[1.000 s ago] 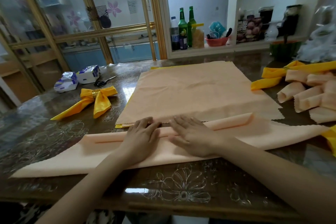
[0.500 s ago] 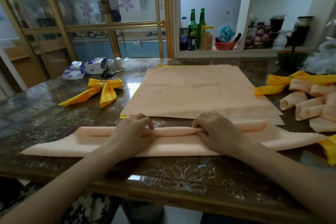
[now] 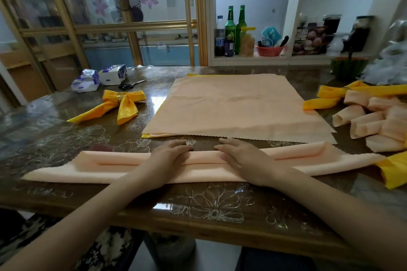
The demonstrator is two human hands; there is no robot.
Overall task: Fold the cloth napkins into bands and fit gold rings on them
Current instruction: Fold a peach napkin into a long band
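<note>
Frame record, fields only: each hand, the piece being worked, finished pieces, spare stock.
left hand: flat, pressing peach napkin band
right hand: flat, pressing same band
work piece: long folded band, no ring on it
finished: yellow bow napkin with gold ring, far left
stock: flat peach napkins behind band; rolled peach napkins at right

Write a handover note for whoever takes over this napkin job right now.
Hands: left hand and right hand both flat, fingers straight, pressing the middle of the peach napkin, a long folded band along the near edge of the table.
Done: one yellow bow in a gold ring, far left; folded peach pieces at right, no rings visible on them.
Left: finish this band and ring it, then the flat stack of napkins behind it. No loose ring in view.
</note>
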